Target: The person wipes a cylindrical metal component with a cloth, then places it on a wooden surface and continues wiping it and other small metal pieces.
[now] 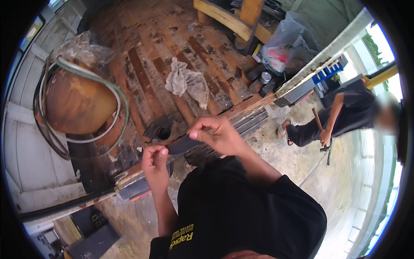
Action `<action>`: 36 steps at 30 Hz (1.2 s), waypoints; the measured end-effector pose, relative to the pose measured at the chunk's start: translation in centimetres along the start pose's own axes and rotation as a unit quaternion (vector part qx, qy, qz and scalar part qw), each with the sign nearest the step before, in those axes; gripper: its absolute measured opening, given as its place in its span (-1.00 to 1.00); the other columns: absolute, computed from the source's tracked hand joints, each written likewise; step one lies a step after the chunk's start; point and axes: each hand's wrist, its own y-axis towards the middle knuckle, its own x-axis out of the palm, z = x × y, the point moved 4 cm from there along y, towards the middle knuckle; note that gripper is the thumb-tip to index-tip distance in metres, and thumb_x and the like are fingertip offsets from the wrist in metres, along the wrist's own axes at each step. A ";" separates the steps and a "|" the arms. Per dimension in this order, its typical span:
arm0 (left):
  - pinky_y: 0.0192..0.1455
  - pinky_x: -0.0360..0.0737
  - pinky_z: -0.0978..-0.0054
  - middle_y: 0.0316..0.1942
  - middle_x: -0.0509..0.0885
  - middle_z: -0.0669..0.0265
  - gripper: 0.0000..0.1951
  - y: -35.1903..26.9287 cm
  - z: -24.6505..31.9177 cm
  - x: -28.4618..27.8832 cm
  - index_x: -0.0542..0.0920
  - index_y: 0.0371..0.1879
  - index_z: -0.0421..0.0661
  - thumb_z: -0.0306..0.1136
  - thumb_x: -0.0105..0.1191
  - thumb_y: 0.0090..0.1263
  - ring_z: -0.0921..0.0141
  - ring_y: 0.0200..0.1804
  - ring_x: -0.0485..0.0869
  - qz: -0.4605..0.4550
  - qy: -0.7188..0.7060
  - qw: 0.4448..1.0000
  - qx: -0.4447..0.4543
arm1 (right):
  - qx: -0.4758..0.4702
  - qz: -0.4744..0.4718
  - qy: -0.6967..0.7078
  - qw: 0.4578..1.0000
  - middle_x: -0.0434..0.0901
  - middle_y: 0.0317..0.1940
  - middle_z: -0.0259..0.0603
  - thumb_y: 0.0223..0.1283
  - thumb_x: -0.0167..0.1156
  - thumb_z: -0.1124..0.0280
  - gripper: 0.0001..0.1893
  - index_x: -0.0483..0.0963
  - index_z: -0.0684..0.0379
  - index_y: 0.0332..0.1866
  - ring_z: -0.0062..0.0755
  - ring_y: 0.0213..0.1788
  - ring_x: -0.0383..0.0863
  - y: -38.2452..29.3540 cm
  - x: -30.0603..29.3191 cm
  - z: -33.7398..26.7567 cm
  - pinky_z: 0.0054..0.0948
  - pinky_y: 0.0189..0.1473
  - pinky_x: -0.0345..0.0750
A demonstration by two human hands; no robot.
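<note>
A dark flat strip (182, 144), perhaps rubber or tape, is stretched between my two hands. Its near end is pinched between the thumb and fingers of my left hand (156, 162). My right hand (219, 135) grips the other end, thumb on top. Just beyond the strip, a black curled piece (152, 132) with a round dark opening rests at the edge of a worn wooden floor (174, 110). I cannot tell whether the strip and that piece are joined. A crumpled grey rag (187, 81) lies farther in on the boards.
On the left, green and white hoses (124, 100) loop around a rusty rounded tank (81, 100). A wooden bench frame (226, 21), a plastic bag (284, 45) and a can (266, 77) occupy the far right. Another person (349, 106) stands rightward holding a hammer (317, 119).
</note>
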 end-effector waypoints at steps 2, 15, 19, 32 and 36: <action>0.13 0.44 0.60 -0.09 0.69 0.38 -0.85 0.4 0.9 -0.8 0.54 -0.08 -0.13 -0.37 0.22 0.60 0.59 -0.05 0.55 0.054 -0.015 0.998 0.035 | 0.085 -0.003 0.000 0.996 0.72 -0.17 -0.18 0.44 0.37 0.28 -0.74 0.69 0.24 0.03 -0.42 -0.11 0.69 0.8 0.0 0.8 -0.38 -0.04 0.60; 0.21 0.33 0.30 0.05 0.58 0.52 -0.77 -0.8 -1.8 -10.9 0.54 0.14 0.09 -0.16 0.18 0.64 0.51 0.12 0.53 0.153 -0.157 0.976 0.021 | 0.163 0.107 -0.542 0.818 0.47 0.32 0.16 0.29 0.34 0.26 -0.68 0.71 0.19 0.06 0.21 0.36 0.45 13.8 -3.9 22.8 0.01 0.37 0.48; 0.36 0.36 0.27 0.16 0.60 0.41 -0.64 -1.7 -3.6 -12.6 0.53 0.23 -0.02 -0.12 0.21 0.61 0.46 0.22 0.53 0.165 -0.188 0.968 0.003 | 0.154 0.075 -0.525 0.834 0.50 0.22 0.08 0.23 0.31 0.36 -0.79 0.72 0.11 -0.06 0.18 0.31 0.45 14.3 -3.6 23.2 0.02 0.34 0.49; 0.11 0.43 0.43 -0.13 0.57 0.45 -0.86 1.9 -2.7 -11.7 0.57 -0.08 -0.04 -0.26 0.14 0.61 0.49 -0.06 0.52 0.165 -0.275 0.945 -0.063 | -0.184 0.395 -0.440 0.785 0.64 -0.06 0.00 0.11 0.20 0.66 -0.67 0.59 0.18 0.02 0.07 0.07 0.65 13.9 -12.6 3.0 -0.08 0.20 0.62; -0.21 0.30 0.51 -0.33 0.44 0.48 -0.89 3.3 -5.4 -13.4 0.50 -0.17 -0.02 -0.30 0.09 0.60 0.57 -0.32 0.36 0.106 -0.344 0.930 -0.078 | -0.245 0.500 -0.510 0.656 0.61 -0.11 0.06 0.07 0.17 0.65 -0.63 0.55 0.20 0.04 0.15 -0.01 0.64 15.8 -24.2 -3.0 -0.01 0.07 0.60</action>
